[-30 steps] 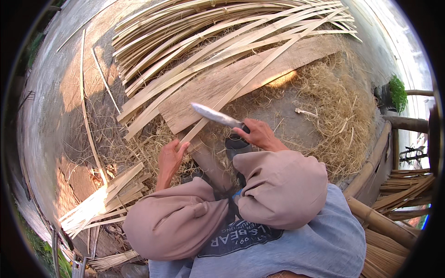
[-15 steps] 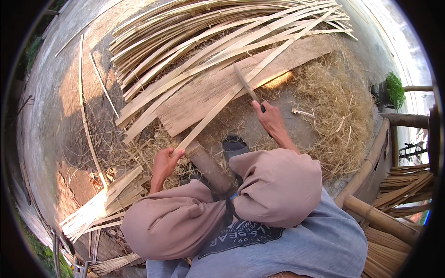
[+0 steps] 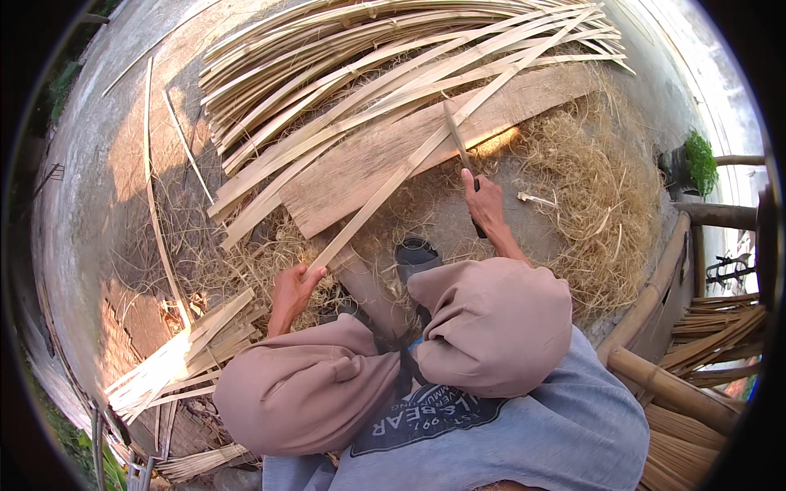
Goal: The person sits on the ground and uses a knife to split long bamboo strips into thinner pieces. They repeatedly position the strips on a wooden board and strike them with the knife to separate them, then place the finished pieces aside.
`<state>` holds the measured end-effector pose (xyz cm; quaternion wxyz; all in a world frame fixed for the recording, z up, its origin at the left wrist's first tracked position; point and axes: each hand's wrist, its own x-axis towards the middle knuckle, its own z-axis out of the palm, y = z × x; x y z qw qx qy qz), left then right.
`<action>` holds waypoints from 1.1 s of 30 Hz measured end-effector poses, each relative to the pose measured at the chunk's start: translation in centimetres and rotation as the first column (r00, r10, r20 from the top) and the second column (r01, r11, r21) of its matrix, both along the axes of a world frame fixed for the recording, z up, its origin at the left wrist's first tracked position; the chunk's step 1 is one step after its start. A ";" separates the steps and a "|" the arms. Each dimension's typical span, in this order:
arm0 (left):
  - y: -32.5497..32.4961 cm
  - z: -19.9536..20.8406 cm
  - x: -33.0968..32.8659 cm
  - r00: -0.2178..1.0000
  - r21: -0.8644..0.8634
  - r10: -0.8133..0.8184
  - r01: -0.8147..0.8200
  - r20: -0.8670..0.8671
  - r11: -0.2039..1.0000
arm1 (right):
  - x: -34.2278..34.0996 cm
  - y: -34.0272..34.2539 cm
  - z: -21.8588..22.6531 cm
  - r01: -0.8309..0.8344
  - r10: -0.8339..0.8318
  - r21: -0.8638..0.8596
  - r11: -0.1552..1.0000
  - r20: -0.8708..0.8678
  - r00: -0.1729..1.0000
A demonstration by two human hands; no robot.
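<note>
My left hand (image 3: 290, 296) grips the near end of a long, pale bamboo strip (image 3: 370, 206) between thumb and fingers. From there the strip slants up to the right, across a flat wooden board (image 3: 323, 190), its far part resting over other strips. My right hand (image 3: 486, 204) is wrapped round the dark handle of a long knife (image 3: 455, 135). The blade points away from me, its middle beside or over the strip's edge; whether it touches is unclear.
A big pile of bamboo strips (image 3: 303, 90) lies beyond the board. Curly shavings (image 3: 602, 204) cover the ground at right. More cut strips (image 3: 184, 360) lie at lower left. A bamboo pole frame (image 3: 655, 376) and a green plant (image 3: 698, 162) stand at right.
My right hand and the knife have shifted slightly right, and the blade stands a little more upright. My left hand keeps its hold on the strip, nearly unmoved.
</note>
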<state>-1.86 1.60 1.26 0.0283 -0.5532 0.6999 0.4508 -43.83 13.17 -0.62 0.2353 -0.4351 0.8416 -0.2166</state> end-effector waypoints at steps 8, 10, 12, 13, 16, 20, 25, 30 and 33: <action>0.2 0.6 4.9 0.990 0.143 0.034 -0.015 -0.134 0.990 | -8.0 -0.7 -0.2 0.166 -0.166 -0.001 0.986 -0.020 0.986; -0.4 1.1 3.5 0.995 0.221 0.006 0.015 -0.096 0.975 | -8.6 -1.0 0.9 0.147 -0.144 0.025 0.989 -0.078 0.986; -0.8 0.8 0.1 0.998 0.293 0.020 -0.003 -0.056 0.956 | -4.4 -1.6 1.3 0.039 -0.037 0.028 0.999 -0.060 0.998; -0.5 1.4 -2.4 0.986 0.285 0.149 -0.121 -0.079 0.951 | -0.4 -1.8 0.2 -0.046 0.046 0.012 0.999 -0.008 0.999; -1.0 -1.0 -4.1 0.994 0.060 0.055 -0.050 -0.091 0.997 | 4.3 -0.4 -0.1 -0.203 0.203 0.006 0.979 0.015 0.979; 0.4 -0.3 3.5 0.993 0.170 0.096 -0.083 -0.070 0.982 | -6.0 0.4 0.3 0.008 -0.002 0.094 0.996 -0.062 0.998; 0.5 1.3 2.1 0.987 0.139 0.131 -0.118 -0.092 0.983 | -9.1 -2.2 -1.7 0.074 -0.077 -0.029 0.997 -0.161 0.984; 2.6 0.9 10.5 0.974 0.244 0.223 -0.206 -0.041 0.948 | -2.5 0.0 -1.4 -0.151 0.152 0.021 0.988 -0.113 0.982; 2.3 1.8 13.1 0.979 0.355 0.199 -0.169 -0.051 0.920 | -12.8 -0.6 -0.5 0.233 -0.231 0.012 0.972 -0.105 0.967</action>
